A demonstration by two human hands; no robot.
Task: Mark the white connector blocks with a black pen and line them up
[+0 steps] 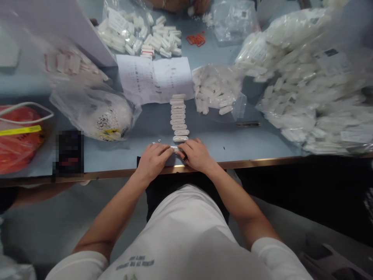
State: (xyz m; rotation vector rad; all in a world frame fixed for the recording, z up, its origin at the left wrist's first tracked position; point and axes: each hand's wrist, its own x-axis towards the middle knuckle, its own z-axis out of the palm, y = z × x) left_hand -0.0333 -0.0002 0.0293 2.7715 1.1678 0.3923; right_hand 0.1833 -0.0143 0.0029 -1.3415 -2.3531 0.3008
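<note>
At the table's front edge, my left hand (pixel 155 158) and my right hand (pixel 196 154) are closed on the two ends of a small white plastic connector (pixel 176 149). Rows of small dark holes show on the part of it between my fingers; its ends are hidden. Something small and dark (pixel 184 156) shows at my right fingers, and I cannot make out what it is. Just beyond my hands, several similar white connectors (pixel 178 121) lie in a column. Tiny white pieces (pixel 159 140) lie near my left fingertips.
A printed sheet (pixel 154 79) lies behind the column. Bags of white parts stand at its right (pixel 217 87), far right (pixel 317 105) and back (pixel 125 29). To the left are a bag with black specks (pixel 109 118), a phone-like dark object (pixel 69 153) and a red bag (pixel 20 146).
</note>
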